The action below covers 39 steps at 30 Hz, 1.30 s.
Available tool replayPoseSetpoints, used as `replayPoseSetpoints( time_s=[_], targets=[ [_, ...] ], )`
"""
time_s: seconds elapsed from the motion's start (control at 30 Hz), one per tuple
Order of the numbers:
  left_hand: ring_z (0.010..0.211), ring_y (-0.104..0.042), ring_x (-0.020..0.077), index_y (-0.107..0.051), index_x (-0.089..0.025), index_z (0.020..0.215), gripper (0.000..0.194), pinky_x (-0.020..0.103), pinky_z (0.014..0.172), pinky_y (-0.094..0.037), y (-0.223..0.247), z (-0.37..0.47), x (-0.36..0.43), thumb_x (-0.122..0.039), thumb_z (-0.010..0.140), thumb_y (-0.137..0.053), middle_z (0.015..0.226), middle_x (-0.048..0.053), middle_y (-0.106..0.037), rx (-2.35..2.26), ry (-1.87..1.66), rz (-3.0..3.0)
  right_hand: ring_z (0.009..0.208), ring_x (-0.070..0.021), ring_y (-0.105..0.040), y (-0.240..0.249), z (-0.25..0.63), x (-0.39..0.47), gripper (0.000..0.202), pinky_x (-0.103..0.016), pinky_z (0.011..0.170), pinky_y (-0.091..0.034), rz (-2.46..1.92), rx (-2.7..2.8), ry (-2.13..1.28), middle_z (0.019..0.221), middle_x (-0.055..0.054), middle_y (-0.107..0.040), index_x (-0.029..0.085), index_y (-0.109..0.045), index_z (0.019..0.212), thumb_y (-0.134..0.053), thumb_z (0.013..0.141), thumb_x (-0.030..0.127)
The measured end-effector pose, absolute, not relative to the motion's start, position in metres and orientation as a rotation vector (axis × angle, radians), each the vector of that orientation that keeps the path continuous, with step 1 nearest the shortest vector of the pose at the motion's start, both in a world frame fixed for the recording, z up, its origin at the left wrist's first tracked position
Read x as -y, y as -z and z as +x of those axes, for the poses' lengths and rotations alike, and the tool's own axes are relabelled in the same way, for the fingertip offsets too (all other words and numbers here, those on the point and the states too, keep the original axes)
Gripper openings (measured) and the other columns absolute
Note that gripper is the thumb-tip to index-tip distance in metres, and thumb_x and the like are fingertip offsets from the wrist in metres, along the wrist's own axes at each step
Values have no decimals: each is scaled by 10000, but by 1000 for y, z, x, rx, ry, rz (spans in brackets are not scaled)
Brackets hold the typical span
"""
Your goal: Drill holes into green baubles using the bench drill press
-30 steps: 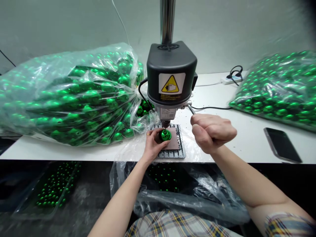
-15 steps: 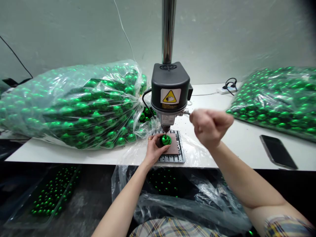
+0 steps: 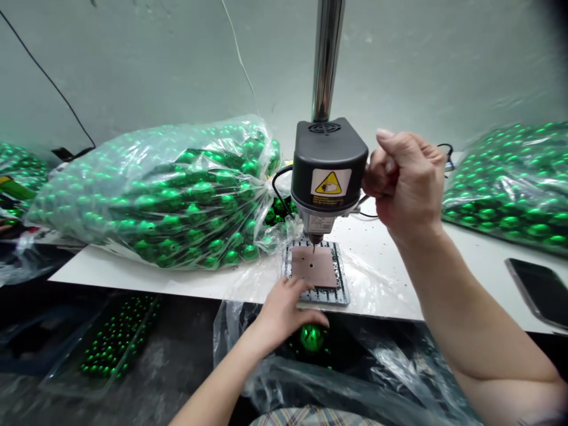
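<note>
A small bench drill press [image 3: 329,171] stands in front of me, its thin bit above a brown square pad [image 3: 317,269] that has a dark hole in it. My left hand [image 3: 288,310] is at the front edge of the pad, thumb and fingers apart, holding nothing. Just below its thumb, past the table edge, is a shiny green ball [image 3: 312,337], apart from the hand as far as I can see. My right hand [image 3: 410,177] is raised beside the motor housing, fingers curled around the press's feed lever, most of which the hand hides.
Big clear bags of green balls [image 3: 177,201] lie left and right [image 3: 510,189] on the white table. A phone [image 3: 539,290] rests at the right edge. Below the table, an open plastic bag [image 3: 377,378] and a clear bin of green balls [image 3: 118,340] show.
My left hand has come off the pad toward me and opened, letting go of the green ball, now below the table edge. My right hand has risen with the lever; the bit stands clear.
</note>
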State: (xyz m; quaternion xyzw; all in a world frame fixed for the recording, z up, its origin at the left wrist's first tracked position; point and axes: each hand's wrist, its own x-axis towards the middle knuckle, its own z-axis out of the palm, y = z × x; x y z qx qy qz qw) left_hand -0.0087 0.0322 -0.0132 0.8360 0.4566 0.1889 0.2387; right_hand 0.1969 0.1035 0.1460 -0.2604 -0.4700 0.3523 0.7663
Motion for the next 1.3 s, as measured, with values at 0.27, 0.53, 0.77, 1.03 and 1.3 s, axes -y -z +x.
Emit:
replayPoseSetpoints(
  time_s=[0.27, 0.53, 0.77, 1.03, 1.3],
  targets=[
    [1181, -530, 364, -647, -75, 1080, 277, 469, 961, -447, -4, 9, -198, -25, 856, -492, 1196, 252, -594, -1906, -673, 2308, 303, -55, -221, -146, 195, -106, 439, -274, 300, -61, -532, 987, -739, 380, 59, -360, 205, -407, 461, -722, 765, 243],
    [1226, -480, 407, -664, -137, 994, 251, 523, 1019, -397, -3, 5, -216, -104, 745, -673, 1140, 210, -597, -1810, -883, 2226, 304, -45, -236, -141, 199, -112, 472, -249, 283, -100, -487, 1081, -667, 419, 54, -364, 194, -382, 498, -727, 817, 245],
    [995, -643, 252, -612, -226, 1177, 429, 421, 888, -539, -13, -20, -126, -311, 769, -712, 1102, 80, -609, -1222, -1197, 1452, 317, -60, -236, -141, 200, -113, 495, -278, 298, -118, -502, 1089, -657, 404, 52, -344, 210, -374, 498, -749, 807, 308],
    [930, -684, 179, -655, -179, 1148, 399, 363, 877, -569, 23, -12, -92, -295, 787, -779, 1090, 79, -710, -835, -1066, 649, 342, -56, -242, -135, 207, -118, 515, -271, 339, -154, -511, 1188, -610, 450, 55, -334, 215, -346, 564, -725, 842, 426],
    [956, -715, 255, -656, -216, 1157, 398, 336, 714, -586, 32, -15, -92, -523, 914, -588, 1085, 123, -719, -798, -860, 546, 355, -54, -234, -133, 211, -124, 538, -264, 338, -177, -568, 1242, -560, 447, 56, -352, 220, -302, 595, -686, 867, 480]
  ],
)
